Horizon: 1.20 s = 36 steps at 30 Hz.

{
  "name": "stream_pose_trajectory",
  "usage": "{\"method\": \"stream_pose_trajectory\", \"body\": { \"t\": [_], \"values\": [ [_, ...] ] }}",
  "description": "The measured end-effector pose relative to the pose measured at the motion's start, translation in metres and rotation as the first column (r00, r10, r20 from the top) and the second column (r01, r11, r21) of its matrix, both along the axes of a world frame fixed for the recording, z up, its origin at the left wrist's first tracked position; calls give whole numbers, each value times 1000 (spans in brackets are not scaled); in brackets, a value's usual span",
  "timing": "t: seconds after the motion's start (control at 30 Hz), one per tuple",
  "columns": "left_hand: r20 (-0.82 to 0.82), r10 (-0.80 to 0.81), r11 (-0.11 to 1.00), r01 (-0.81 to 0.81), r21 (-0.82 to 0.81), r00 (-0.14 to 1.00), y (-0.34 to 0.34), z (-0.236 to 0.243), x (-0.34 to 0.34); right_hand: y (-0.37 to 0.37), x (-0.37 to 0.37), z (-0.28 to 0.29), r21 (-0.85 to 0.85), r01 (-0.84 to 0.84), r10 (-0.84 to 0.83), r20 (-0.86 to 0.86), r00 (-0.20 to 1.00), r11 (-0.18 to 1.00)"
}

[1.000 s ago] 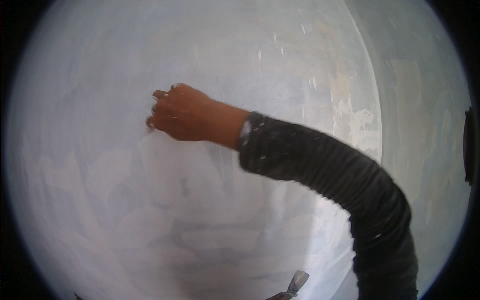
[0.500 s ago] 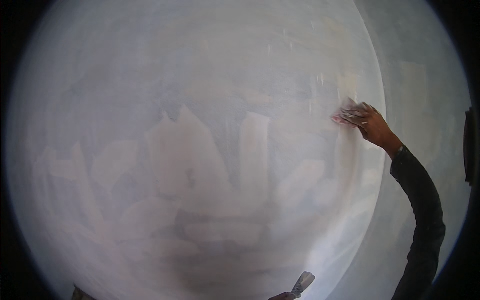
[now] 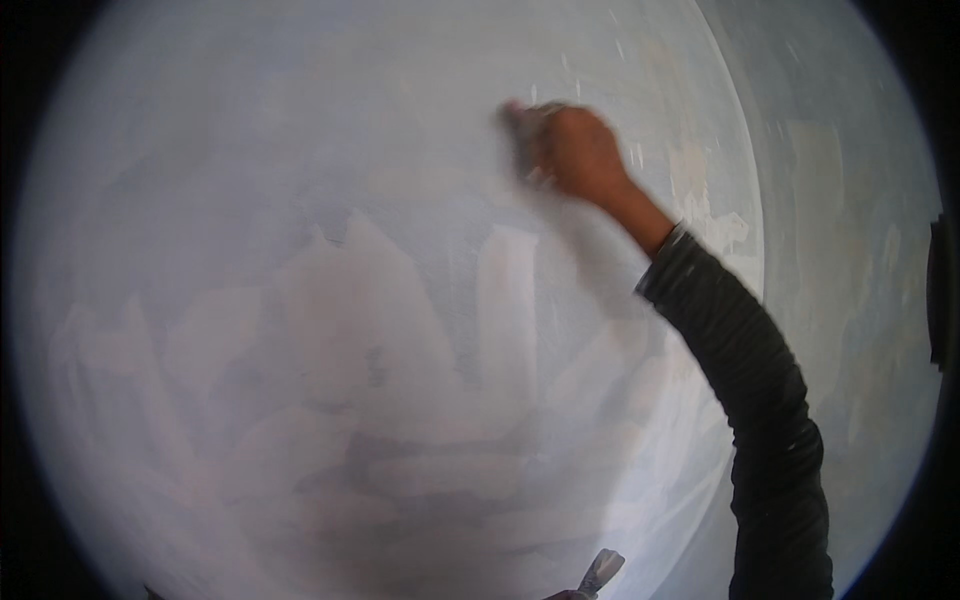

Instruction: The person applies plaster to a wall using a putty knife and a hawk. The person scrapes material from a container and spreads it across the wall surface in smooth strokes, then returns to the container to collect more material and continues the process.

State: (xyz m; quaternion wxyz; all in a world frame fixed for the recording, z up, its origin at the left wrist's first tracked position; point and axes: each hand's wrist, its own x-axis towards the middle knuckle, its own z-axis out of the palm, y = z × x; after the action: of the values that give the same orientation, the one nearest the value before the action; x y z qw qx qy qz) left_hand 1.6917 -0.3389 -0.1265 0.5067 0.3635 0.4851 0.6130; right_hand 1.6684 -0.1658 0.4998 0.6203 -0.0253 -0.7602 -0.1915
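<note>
My right hand (image 3: 575, 150) is raised against a whitish wall (image 3: 250, 180), its fingers closed on a crumpled grey-and-reddish piece (image 3: 522, 132). Motion blur hides whether that piece is sandpaper or a rag. The dark sleeve of this arm reaches up from the lower right. At the bottom edge, just a sliver of my left hand (image 3: 566, 595) shows. It is closed on a flat, flared grey tool that looks like a putty knife (image 3: 602, 571), pointing up and to the right. Pale patches of filler and small white streaks mark the wall.
A vertical corner runs down the right side, where a second greyish wall (image 3: 830, 250) with pale patches meets the first. A dark narrow object (image 3: 937, 295) sits at the far right rim. My arm's shadow falls on the wall below the hand.
My right hand has swept left and upward across the wall, away from the corner, with the crumpled piece still in it. The left hand and its tool have dipped slightly lower.
</note>
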Motion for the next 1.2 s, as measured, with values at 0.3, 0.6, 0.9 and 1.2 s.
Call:
{"method": "stream_pose_trajectory", "body": {
  "t": [0.3, 0.6, 0.9, 1.2],
  "values": [
    [11, -133, 990, 132, 52, 991, -145, -1, 218, -134, 251, -246, 226, -284, 171, 415, 894, 932],
    [134, -225, 949, 185, 257, 965, -209, -147, 397, 92, 589, -177, -598, 217, -513, -382, 769, 771],
    [172, -250, 968, 251, 20, 953, 76, -151, 404, 113, 398, -186, 265, -158, 192, -108, 976, 951],
    [138, -353, 933, 360, -28, 925, 453, -182, 448, 500, 504, -302, 416, -198, 77, 290, 954, 888]
  ]
}}
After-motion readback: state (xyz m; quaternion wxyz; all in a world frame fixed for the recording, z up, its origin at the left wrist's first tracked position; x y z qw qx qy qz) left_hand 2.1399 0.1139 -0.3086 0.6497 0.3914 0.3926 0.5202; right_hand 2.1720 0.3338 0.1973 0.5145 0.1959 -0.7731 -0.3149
